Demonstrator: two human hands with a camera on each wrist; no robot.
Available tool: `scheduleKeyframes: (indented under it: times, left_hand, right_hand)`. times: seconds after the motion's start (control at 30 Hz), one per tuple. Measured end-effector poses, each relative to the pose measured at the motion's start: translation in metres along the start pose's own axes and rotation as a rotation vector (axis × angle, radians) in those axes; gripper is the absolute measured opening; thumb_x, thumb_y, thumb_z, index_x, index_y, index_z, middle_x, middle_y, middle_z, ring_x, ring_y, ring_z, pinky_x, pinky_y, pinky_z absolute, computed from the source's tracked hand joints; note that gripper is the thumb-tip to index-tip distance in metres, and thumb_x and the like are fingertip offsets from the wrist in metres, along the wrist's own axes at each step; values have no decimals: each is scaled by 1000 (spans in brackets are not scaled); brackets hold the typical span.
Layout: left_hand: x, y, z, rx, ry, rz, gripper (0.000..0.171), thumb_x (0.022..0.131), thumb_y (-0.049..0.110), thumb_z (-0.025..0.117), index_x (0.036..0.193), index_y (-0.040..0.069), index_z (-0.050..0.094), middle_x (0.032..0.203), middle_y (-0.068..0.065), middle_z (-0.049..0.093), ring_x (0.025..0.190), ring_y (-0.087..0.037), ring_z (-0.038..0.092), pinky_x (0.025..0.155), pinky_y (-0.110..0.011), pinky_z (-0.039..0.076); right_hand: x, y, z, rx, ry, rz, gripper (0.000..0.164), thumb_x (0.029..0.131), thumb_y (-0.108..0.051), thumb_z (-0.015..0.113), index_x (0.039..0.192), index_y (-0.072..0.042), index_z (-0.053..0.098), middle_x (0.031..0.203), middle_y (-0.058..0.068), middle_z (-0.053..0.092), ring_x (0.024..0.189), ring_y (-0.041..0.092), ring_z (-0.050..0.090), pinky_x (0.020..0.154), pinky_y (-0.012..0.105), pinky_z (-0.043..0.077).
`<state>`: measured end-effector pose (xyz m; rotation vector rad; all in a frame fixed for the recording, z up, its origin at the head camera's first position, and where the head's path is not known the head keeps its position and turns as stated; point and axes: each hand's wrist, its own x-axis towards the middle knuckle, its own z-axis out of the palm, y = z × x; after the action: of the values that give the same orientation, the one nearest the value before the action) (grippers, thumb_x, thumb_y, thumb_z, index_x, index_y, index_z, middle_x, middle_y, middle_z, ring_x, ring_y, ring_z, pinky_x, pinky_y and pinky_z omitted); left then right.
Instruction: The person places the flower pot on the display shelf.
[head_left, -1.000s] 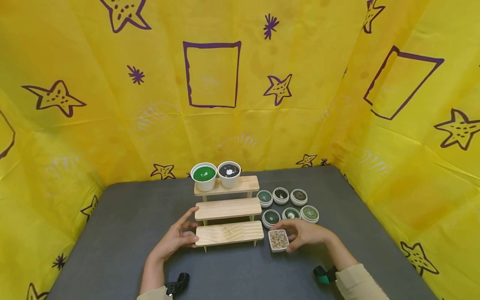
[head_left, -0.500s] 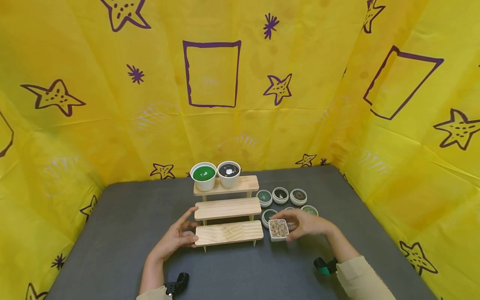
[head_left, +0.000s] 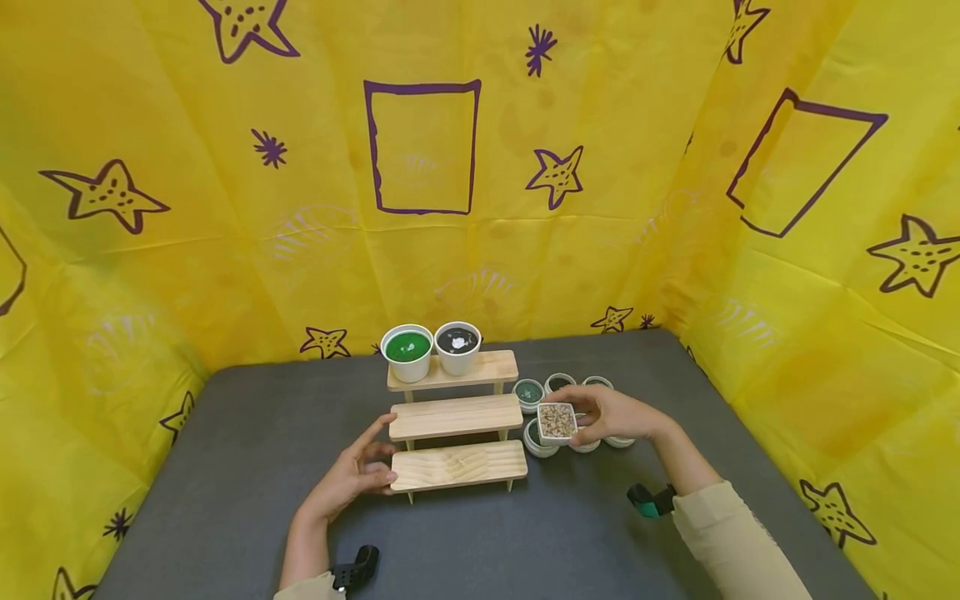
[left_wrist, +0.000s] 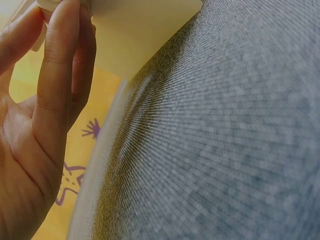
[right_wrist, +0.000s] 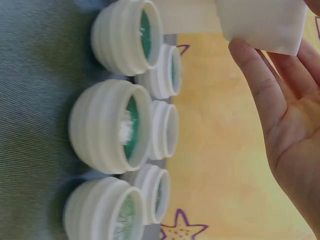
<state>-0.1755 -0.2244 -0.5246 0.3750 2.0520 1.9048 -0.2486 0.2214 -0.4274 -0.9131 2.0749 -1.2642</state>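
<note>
My left hand [head_left: 347,477] grips the left ends of a three-step wooden display stand, its thumb at the bottom shelf [head_left: 459,465] and its forefinger at the middle shelf [head_left: 456,417]. Fingers and thumb pinch together in the left wrist view. My right hand [head_left: 618,415] holds a small square white pot [head_left: 557,423] filled with beige chips, raised above several round white pots. From the right wrist camera, the square pot's plain side [right_wrist: 260,22] shows between the fingers, clear of the pots below. Two white cups, one green inside [head_left: 408,348] and one black [head_left: 458,343], stand on the top shelf [head_left: 501,365].
Several round pots with green or dark contents, among them a teal one [head_left: 529,394], stand in two rows right of the stand, partly hidden by my right hand. A grey tabletop [head_left: 247,467] meets yellow cloth walls [head_left: 420,258] at the back and sides.
My right hand has lifted the square pot up and away from the tabletop, over the round pots, covering more of them. The left hand keeps its grip on the stand.
</note>
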Motion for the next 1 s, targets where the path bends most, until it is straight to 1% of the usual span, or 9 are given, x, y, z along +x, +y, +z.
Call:
scheduleKeyframes:
  times: [0.1,0.27,0.37,0.53,0.63,0.83,1.0]
  left_hand:
    - [0,0,0,6,3,6,92,88,7,72,159,22,16,124,-29,42,77,-6,65,69,-30,62]
    - [0,0,-1,13,-4,23,91,88,7,71,159,21,16,124,-32,41,76,-4,65,68,-29,61]
    - [0,1,-1,14,-1,11,91,88,8,72,159,22,16,125,-33,41,76,-4,65,69,-29,61]
    - [1,1,-1,11,2,-3,92,87,8,72,159,22,15,126,-30,41,75,-5,65,69,-31,62]
    - [1,0,-1,14,0,3,92,88,8,72,159,21,15,124,-29,42,75,-4,64,69,-32,62]
    - [0,0,-1,10,5,-1,93,87,9,73,159,22,15,125,-28,42,76,-5,64,69,-32,62]
    - [0,-1,0,1,-3,7,92,88,9,72,159,21,15,126,-31,41,76,-5,64,70,-32,62]
  right_hand:
    - [1,-5,-5,-11,23,-9,65,84,-4,74,144,-3,46,127,22,57,100,15,65,85,26,58]
    - [6,-15,-10,-11,38,-11,64,86,-5,73,144,-5,46,125,21,59,99,19,65,82,27,58]
    - [10,-20,-14,-13,41,-20,64,86,-6,73,145,-6,46,125,21,59,99,23,66,81,27,58]
    - [19,-30,-21,-18,80,-26,64,86,-8,74,145,-12,48,128,16,60,103,22,64,87,28,57]
    - [26,-36,-25,-22,87,-28,65,87,-8,74,145,-12,47,128,17,61,105,22,64,87,30,58]
    - [41,-47,-32,-73,101,-25,65,87,-12,74,146,-12,46,134,16,60,110,21,63,90,27,56]
    - [52,-52,-35,-72,109,-16,65,87,-12,74,146,-12,47,135,16,60,110,23,63,88,30,55]
